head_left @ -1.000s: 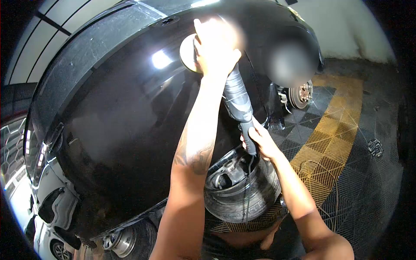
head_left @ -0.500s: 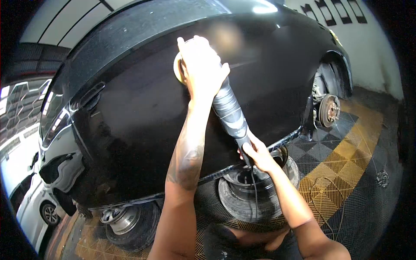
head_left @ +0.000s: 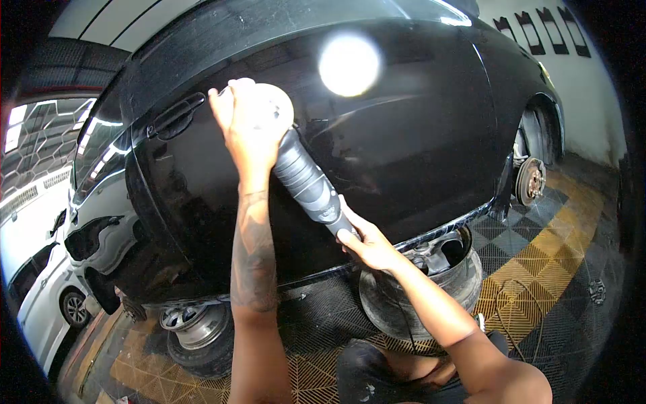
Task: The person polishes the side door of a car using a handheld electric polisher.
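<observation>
A grey and black corded polisher (head_left: 306, 182) lies slantwise against the glossy black car door (head_left: 404, 148). My left hand (head_left: 252, 131) is wrapped over its head, beside the round pale pad (head_left: 277, 104) at the door's upper part. The pad's contact face is mostly hidden. Lower down, my right hand (head_left: 367, 244) grips the rear handle, thumb on top. The door handle (head_left: 176, 118) is just left of my left hand. A bright round light spot shows on the panel to the right of the pad.
Below the door lie a wheel with tyre (head_left: 420, 296) and another wheel (head_left: 198, 337) on the tiled grate floor (head_left: 538, 249). A bare brake disc (head_left: 530, 182) is at the right. A cable (head_left: 521, 283) loops over the floor. A white car (head_left: 47, 296) stands at the left.
Both hands and the polisher have moved left along the door, toward the door handle. The view has shifted too, and more of the car's front end shows at the right.
</observation>
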The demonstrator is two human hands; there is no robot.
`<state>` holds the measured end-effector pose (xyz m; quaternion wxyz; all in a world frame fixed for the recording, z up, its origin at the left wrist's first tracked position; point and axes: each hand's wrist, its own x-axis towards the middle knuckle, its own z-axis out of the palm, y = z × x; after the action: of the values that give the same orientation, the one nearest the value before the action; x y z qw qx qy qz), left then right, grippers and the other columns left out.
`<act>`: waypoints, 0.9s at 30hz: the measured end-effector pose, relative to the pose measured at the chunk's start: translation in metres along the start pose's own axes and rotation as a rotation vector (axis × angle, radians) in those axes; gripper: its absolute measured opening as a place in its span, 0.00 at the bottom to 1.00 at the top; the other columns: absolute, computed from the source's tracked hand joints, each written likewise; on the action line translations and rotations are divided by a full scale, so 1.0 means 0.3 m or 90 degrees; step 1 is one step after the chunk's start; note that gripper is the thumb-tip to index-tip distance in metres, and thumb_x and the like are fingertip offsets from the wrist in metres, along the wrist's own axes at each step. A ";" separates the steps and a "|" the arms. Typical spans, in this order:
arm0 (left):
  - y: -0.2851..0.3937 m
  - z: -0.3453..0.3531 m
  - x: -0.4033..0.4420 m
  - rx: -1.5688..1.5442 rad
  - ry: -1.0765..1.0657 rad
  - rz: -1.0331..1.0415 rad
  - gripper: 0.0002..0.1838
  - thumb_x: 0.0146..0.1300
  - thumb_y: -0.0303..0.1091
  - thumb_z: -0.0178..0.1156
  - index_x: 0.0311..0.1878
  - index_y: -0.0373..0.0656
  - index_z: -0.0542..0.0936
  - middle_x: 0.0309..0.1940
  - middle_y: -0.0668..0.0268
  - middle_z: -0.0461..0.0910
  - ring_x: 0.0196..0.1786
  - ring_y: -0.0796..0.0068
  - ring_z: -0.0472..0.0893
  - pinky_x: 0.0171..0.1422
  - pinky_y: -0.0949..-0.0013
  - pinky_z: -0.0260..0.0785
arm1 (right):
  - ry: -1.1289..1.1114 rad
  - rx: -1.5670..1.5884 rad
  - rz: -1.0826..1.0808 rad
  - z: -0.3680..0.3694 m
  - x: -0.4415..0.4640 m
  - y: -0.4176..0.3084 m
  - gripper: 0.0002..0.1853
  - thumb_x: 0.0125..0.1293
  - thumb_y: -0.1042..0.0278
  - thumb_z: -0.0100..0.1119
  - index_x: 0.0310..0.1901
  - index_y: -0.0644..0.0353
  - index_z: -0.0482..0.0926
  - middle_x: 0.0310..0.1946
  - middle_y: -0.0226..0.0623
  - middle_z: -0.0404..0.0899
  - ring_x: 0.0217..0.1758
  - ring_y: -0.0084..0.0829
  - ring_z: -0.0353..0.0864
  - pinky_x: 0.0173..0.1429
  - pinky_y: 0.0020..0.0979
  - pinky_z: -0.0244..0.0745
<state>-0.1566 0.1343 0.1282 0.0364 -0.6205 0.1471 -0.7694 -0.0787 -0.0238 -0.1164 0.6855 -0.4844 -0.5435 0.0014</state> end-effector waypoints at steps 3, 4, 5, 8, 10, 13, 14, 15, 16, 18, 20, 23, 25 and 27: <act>-0.049 -0.048 -0.003 0.009 -0.010 -0.036 0.59 0.40 0.45 0.83 0.78 0.38 0.66 0.79 0.38 0.53 0.81 0.41 0.56 0.82 0.49 0.55 | -0.019 -0.030 -0.012 0.033 0.017 -0.015 0.41 0.77 0.63 0.58 0.84 0.43 0.47 0.72 0.31 0.71 0.40 0.19 0.72 0.49 0.27 0.76; -0.051 -0.057 -0.004 0.007 -0.011 -0.057 0.60 0.40 0.45 0.84 0.78 0.38 0.65 0.80 0.38 0.52 0.81 0.41 0.56 0.82 0.49 0.56 | -0.021 -0.036 -0.015 0.039 0.019 -0.004 0.40 0.78 0.62 0.58 0.84 0.42 0.48 0.70 0.34 0.73 0.40 0.20 0.73 0.50 0.28 0.77; -0.050 -0.062 -0.006 0.005 -0.012 -0.078 0.60 0.39 0.44 0.84 0.78 0.38 0.65 0.80 0.38 0.50 0.81 0.41 0.57 0.82 0.49 0.56 | -0.021 -0.032 -0.016 0.041 0.016 -0.001 0.40 0.78 0.62 0.58 0.84 0.42 0.48 0.70 0.34 0.73 0.40 0.20 0.73 0.50 0.28 0.77; -0.006 -0.051 -0.007 -0.023 -0.016 -0.085 0.59 0.39 0.44 0.83 0.78 0.42 0.66 0.80 0.39 0.52 0.81 0.42 0.57 0.82 0.48 0.56 | -0.001 -0.054 -0.009 0.048 -0.003 0.009 0.39 0.78 0.61 0.57 0.84 0.41 0.48 0.69 0.36 0.75 0.38 0.21 0.74 0.49 0.29 0.78; 0.040 -0.021 0.001 -0.047 -0.021 -0.075 0.58 0.39 0.44 0.83 0.77 0.42 0.68 0.80 0.40 0.54 0.81 0.42 0.57 0.82 0.48 0.55 | 0.040 -0.057 -0.033 0.030 -0.026 0.018 0.39 0.78 0.61 0.57 0.84 0.40 0.48 0.65 0.37 0.78 0.37 0.21 0.75 0.47 0.30 0.79; 0.139 0.061 0.017 0.009 -0.057 0.005 0.51 0.44 0.43 0.80 0.74 0.43 0.71 0.76 0.44 0.63 0.80 0.41 0.59 0.84 0.45 0.52 | 0.068 -0.042 -0.001 -0.049 -0.074 0.008 0.39 0.78 0.61 0.57 0.84 0.41 0.48 0.63 0.36 0.79 0.36 0.20 0.75 0.46 0.29 0.79; 0.180 0.101 0.024 0.058 -0.067 0.056 0.46 0.48 0.42 0.78 0.73 0.43 0.72 0.74 0.46 0.66 0.79 0.41 0.60 0.84 0.44 0.50 | 0.086 -0.029 -0.004 -0.086 -0.094 -0.001 0.39 0.78 0.61 0.57 0.84 0.42 0.49 0.56 0.36 0.82 0.36 0.19 0.74 0.45 0.27 0.78; 0.215 0.144 0.027 0.107 -0.075 0.107 0.42 0.51 0.41 0.76 0.71 0.42 0.73 0.72 0.47 0.70 0.79 0.40 0.61 0.85 0.43 0.48 | 0.098 -0.033 -0.004 -0.127 -0.112 -0.002 0.39 0.78 0.61 0.57 0.84 0.42 0.49 0.56 0.36 0.82 0.36 0.19 0.74 0.45 0.27 0.78; 0.250 0.182 0.030 0.094 -0.074 0.111 0.42 0.51 0.41 0.76 0.71 0.42 0.73 0.72 0.47 0.70 0.79 0.40 0.61 0.85 0.43 0.48 | 0.109 -0.020 0.001 -0.167 -0.129 0.002 0.38 0.78 0.62 0.56 0.84 0.42 0.49 0.52 0.35 0.81 0.35 0.19 0.74 0.44 0.27 0.78; 0.341 0.265 0.035 0.063 -0.068 0.164 0.36 0.55 0.43 0.73 0.67 0.43 0.77 0.67 0.50 0.75 0.76 0.44 0.66 0.85 0.41 0.48 | 0.142 0.007 0.002 -0.252 -0.165 -0.004 0.38 0.79 0.62 0.55 0.84 0.42 0.49 0.43 0.32 0.79 0.35 0.19 0.73 0.43 0.25 0.77; 0.450 0.352 0.048 0.094 -0.065 0.186 0.32 0.54 0.45 0.73 0.62 0.43 0.79 0.63 0.52 0.77 0.72 0.47 0.69 0.84 0.41 0.49 | 0.165 0.007 0.005 -0.340 -0.205 -0.024 0.38 0.79 0.61 0.56 0.84 0.42 0.48 0.46 0.32 0.79 0.38 0.19 0.74 0.43 0.25 0.78; 0.607 0.485 0.072 0.199 -0.061 0.247 0.23 0.55 0.51 0.68 0.46 0.43 0.84 0.50 0.57 0.80 0.60 0.55 0.77 0.82 0.42 0.52 | 0.195 0.031 0.007 -0.468 -0.259 -0.055 0.38 0.80 0.58 0.55 0.84 0.41 0.48 0.48 0.32 0.79 0.40 0.20 0.76 0.43 0.26 0.79; 0.740 0.524 0.097 0.300 -0.162 0.257 0.23 0.55 0.55 0.67 0.45 0.45 0.85 0.50 0.57 0.80 0.60 0.56 0.77 0.82 0.43 0.52 | 0.221 0.034 0.021 -0.563 -0.294 -0.067 0.37 0.80 0.57 0.54 0.84 0.42 0.48 0.48 0.32 0.79 0.40 0.21 0.76 0.43 0.26 0.79; 0.814 0.644 0.102 0.291 -0.231 0.233 0.39 0.55 0.63 0.67 0.62 0.42 0.80 0.62 0.53 0.75 0.67 0.48 0.73 0.81 0.37 0.51 | 0.250 0.059 0.019 -0.654 -0.323 -0.075 0.38 0.80 0.57 0.54 0.84 0.44 0.48 0.47 0.33 0.79 0.39 0.21 0.78 0.42 0.27 0.80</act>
<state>-0.0079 -0.1411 0.1269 0.3375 -0.6864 0.0705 -0.6403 0.0162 -0.2171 -0.1617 0.8000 -0.4511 -0.3914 -0.0582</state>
